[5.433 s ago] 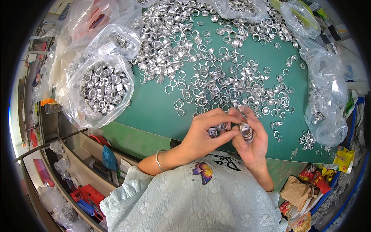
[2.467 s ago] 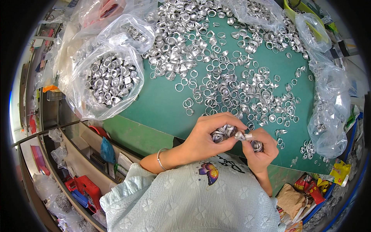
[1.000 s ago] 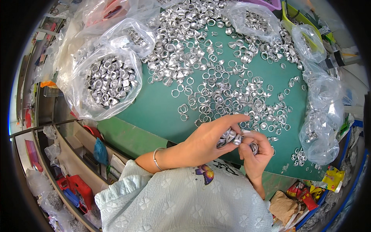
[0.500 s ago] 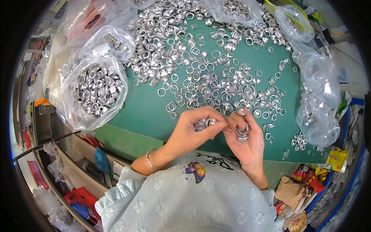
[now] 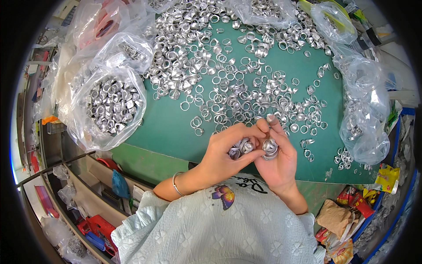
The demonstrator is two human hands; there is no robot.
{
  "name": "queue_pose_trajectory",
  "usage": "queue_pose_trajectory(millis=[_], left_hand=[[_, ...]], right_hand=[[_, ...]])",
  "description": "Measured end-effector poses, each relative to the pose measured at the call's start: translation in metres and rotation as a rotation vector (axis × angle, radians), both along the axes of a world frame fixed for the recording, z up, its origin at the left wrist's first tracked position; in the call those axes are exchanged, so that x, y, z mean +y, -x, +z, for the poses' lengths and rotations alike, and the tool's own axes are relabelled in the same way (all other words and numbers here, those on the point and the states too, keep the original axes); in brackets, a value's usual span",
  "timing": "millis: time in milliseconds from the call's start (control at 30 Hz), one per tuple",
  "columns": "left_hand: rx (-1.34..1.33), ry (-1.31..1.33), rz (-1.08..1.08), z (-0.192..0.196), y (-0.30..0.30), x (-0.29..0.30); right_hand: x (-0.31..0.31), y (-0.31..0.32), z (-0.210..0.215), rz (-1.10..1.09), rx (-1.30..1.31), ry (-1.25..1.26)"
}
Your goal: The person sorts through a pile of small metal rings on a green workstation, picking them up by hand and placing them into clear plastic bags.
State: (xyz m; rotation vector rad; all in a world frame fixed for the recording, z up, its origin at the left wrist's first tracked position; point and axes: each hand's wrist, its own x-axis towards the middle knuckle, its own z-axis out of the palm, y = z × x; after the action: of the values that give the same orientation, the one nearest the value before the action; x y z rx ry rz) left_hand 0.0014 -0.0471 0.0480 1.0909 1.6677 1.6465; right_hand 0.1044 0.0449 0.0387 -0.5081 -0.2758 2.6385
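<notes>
Both hands meet above the near edge of a green table [image 5: 167,127]. My left hand [image 5: 224,154] is cupped around a small clutch of silver metal rings [image 5: 239,147]. My right hand [image 5: 279,160] pinches a short stack of silver rings [image 5: 269,147] between thumb and fingers, and the fingertips of the two hands touch. Just beyond the hands, a wide spread of loose silver rings [image 5: 237,88] covers the table. A thin bracelet circles my left wrist [image 5: 176,185].
An open clear plastic bag full of rings [image 5: 110,105] lies at the left. More clear bags [image 5: 362,119] line the right edge and the far side. Shelves with red and blue items [image 5: 99,224] lie below left. Crumpled wrappers [image 5: 347,220] sit at lower right.
The hands stay together at the table's near edge, shifting slightly. The ring stack in my right hand remains held, and the left hand has closed more around its rings.
</notes>
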Motion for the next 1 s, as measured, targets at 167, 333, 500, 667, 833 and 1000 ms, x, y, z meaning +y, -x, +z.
queue_pose_trajectory(millis=[167,333,500,667,833,1000], left_hand=[[0.130,-0.060,-0.016,-0.002,0.001,0.000],[0.140,-0.077,-0.014,0.000,0.001,-0.002],[0.160,-0.041,-0.012,0.002,0.002,-0.001],[0.113,0.004,-0.002,0.000,0.000,0.004],[-0.460,0.120,-0.003,-0.006,0.007,0.008],[-0.605,0.182,0.083,-0.032,0.016,0.008]], right_hand=[[-0.001,0.000,-0.004,0.001,0.129,-0.071],[-0.002,0.001,-0.003,0.003,0.160,-0.076],[0.000,0.001,-0.004,0.007,0.180,-0.063],[0.005,-0.001,-0.015,0.000,0.095,0.209],[0.043,-0.020,-0.038,0.005,-0.143,0.389],[0.107,-0.036,-0.037,-0.118,-0.248,0.274]])
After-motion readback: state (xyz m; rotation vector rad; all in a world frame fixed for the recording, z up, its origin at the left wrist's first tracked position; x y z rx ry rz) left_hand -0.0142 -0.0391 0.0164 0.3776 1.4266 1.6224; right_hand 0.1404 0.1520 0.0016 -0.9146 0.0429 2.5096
